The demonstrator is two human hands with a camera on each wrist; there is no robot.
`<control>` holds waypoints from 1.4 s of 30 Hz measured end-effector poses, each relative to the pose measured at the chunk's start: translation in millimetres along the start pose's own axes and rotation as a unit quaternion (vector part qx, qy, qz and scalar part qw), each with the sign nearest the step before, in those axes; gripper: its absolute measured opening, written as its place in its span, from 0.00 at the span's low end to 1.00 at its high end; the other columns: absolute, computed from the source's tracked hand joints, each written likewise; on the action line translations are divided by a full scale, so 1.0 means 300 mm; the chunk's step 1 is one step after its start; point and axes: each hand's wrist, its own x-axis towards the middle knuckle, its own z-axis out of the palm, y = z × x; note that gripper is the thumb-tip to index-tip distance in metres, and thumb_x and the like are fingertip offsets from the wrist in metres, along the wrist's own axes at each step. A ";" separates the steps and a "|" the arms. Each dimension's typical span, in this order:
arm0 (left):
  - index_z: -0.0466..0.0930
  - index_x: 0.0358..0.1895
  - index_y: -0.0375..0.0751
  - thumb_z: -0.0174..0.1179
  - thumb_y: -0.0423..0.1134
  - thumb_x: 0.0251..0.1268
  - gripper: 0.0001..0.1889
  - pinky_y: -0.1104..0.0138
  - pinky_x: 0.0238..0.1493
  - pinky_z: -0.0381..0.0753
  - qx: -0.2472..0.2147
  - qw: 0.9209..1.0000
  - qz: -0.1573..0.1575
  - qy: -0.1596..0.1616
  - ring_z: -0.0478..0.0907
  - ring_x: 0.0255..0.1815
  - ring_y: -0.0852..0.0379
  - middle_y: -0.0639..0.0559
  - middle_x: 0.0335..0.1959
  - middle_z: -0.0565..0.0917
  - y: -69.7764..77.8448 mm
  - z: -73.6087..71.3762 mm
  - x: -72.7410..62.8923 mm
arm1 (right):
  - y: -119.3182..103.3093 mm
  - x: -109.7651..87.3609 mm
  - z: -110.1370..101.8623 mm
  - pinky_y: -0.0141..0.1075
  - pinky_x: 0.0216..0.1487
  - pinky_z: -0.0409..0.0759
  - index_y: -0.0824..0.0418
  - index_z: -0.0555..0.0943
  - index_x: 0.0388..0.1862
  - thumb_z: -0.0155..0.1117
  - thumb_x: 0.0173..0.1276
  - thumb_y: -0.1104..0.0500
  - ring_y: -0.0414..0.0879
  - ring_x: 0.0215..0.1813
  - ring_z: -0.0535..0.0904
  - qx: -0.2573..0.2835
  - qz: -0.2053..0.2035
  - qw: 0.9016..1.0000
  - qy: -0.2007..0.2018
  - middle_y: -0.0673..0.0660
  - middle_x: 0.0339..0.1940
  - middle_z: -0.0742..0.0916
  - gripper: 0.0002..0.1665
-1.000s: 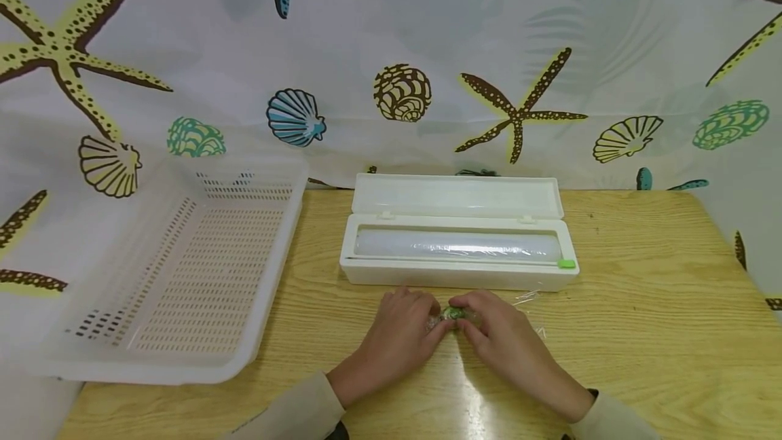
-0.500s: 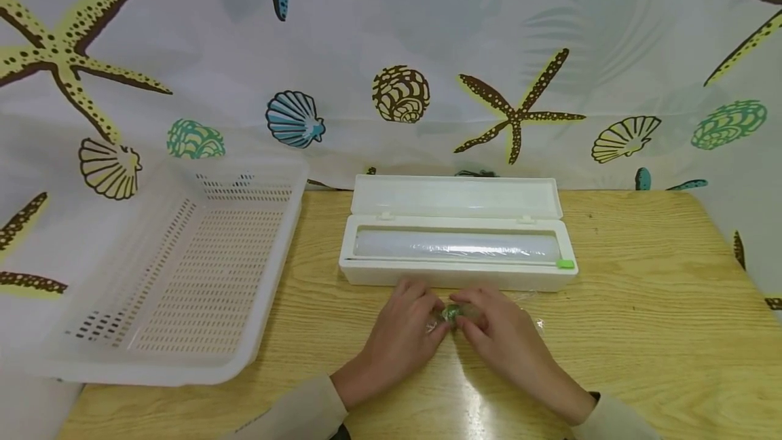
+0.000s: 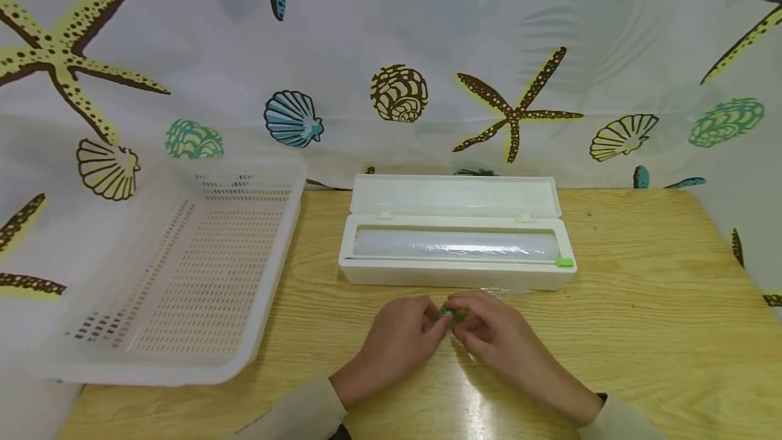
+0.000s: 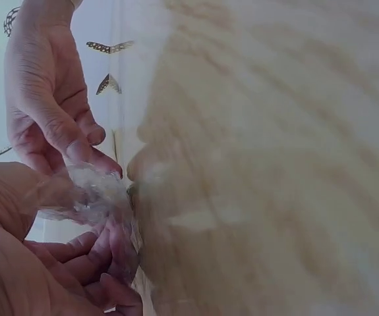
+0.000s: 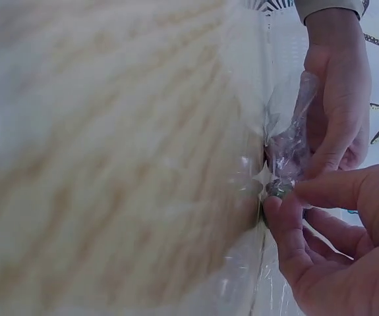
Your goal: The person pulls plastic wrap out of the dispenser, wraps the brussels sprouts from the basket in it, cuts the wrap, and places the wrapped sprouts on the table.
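Between my fingertips, just in front of the box, is a small green item [image 3: 449, 312] wrapped in clear plastic wrap [image 5: 293, 141]. My left hand [image 3: 403, 337] comes from the left, its thumb and fingers pinching the wrap at the item's left side. Crumpled wrap [image 4: 93, 194] bunches against the left fingers in the left wrist view. My right hand [image 3: 504, 341] pinches the item between thumb and index finger, its other fingers bent. Only a bit of green [image 5: 279, 189] shows at the right fingertips; what kind of thing it is I cannot tell.
Behind the hands a long white wrap dispenser [image 3: 458, 277] stands with its lid up, a roll of plastic wrap [image 3: 455, 244] inside and a green slider [image 3: 565, 263] at its right end. A white perforated basket [image 3: 259, 290] sits at the left of the wooden table [image 3: 660, 331].
Both hands stay in front of the dispenser. The fingertips have drawn closer around the green item, and less of it shows. Loose wrap beside the right hand has shifted up towards the dispenser.
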 end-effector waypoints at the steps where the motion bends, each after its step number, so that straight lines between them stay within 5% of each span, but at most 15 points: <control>1: 0.89 0.38 0.36 0.66 0.41 0.80 0.12 0.68 0.27 0.77 -0.024 1.000 -0.011 -0.005 0.74 0.22 0.65 0.58 0.23 0.83 -0.006 0.001 -0.003 | 0.005 0.003 0.001 0.35 0.49 0.89 0.69 0.82 0.67 0.69 0.70 0.80 0.53 0.48 0.91 0.008 -0.001 1.000 -0.004 0.63 0.66 0.85 0.27; 8: 0.90 0.42 0.37 0.54 0.34 0.76 0.13 0.70 0.19 0.69 -0.131 0.990 -0.045 -0.033 0.70 0.17 0.65 0.63 0.21 0.80 -0.103 0.047 -0.008 | 0.024 0.017 0.001 0.34 0.48 0.89 0.68 0.84 0.65 0.72 0.65 0.81 0.50 0.47 0.89 0.013 0.027 1.000 -0.008 0.61 0.59 0.87 0.30; 14: 0.89 0.50 0.31 0.55 0.24 0.73 0.13 0.73 0.19 0.65 -0.217 0.970 -0.063 -0.091 0.72 0.19 0.64 0.54 0.27 0.88 -0.031 -0.022 -0.020 | 0.043 0.021 -0.006 0.35 0.42 0.89 0.62 0.86 0.62 0.71 0.62 0.81 0.46 0.41 0.87 0.002 0.053 0.999 0.007 0.53 0.44 0.88 0.31; 20: 0.93 0.45 0.39 0.70 0.26 0.73 0.06 0.70 0.32 0.79 -0.185 0.978 -0.053 -0.083 0.81 0.31 0.62 0.54 0.35 0.90 -0.014 -0.032 -0.012 | 0.049 0.021 -0.005 0.36 0.40 0.89 0.58 0.85 0.58 0.68 0.61 0.81 0.46 0.40 0.87 0.017 0.089 0.996 0.020 0.54 0.47 0.89 0.29; 25: 0.94 0.39 0.41 0.75 0.27 0.68 0.04 0.70 0.31 0.82 -0.177 0.981 -0.057 -0.062 0.82 0.29 0.63 0.58 0.31 0.90 -0.015 -0.024 0.000 | 0.051 0.017 -0.002 0.37 0.42 0.89 0.59 0.86 0.57 0.72 0.66 0.78 0.46 0.42 0.88 0.044 0.101 0.994 0.026 0.56 0.55 0.89 0.24; 31: 0.91 0.34 0.38 0.76 0.24 0.62 0.06 0.69 0.33 0.84 -0.109 0.994 -0.007 -0.008 0.84 0.30 0.63 0.55 0.29 0.89 -0.010 -0.003 0.014 | 0.046 0.013 -0.003 0.36 0.40 0.88 0.61 0.83 0.58 0.74 0.68 0.76 0.46 0.41 0.88 0.062 0.111 0.991 0.039 0.61 0.57 0.90 0.22; 35: 0.88 0.43 0.34 0.76 0.23 0.63 0.10 0.69 0.32 0.84 -0.099 0.995 -0.004 0.006 0.84 0.30 0.63 0.52 0.30 0.89 -0.006 0.010 0.017 | 0.044 0.009 -0.004 0.35 0.38 0.87 0.60 0.82 0.53 0.75 0.70 0.74 0.46 0.39 0.88 0.057 0.115 0.991 0.045 0.61 0.58 0.90 0.18; 42: 0.90 0.57 0.34 0.75 0.24 0.66 0.17 0.69 0.35 0.88 -0.163 0.987 -0.017 0.001 0.86 0.32 0.62 0.49 0.35 0.91 -0.010 0.015 0.010 | 0.034 0.004 -0.007 0.36 0.37 0.86 0.54 0.88 0.51 0.78 0.72 0.66 0.45 0.38 0.87 0.029 0.137 0.989 0.046 0.52 0.44 0.90 0.13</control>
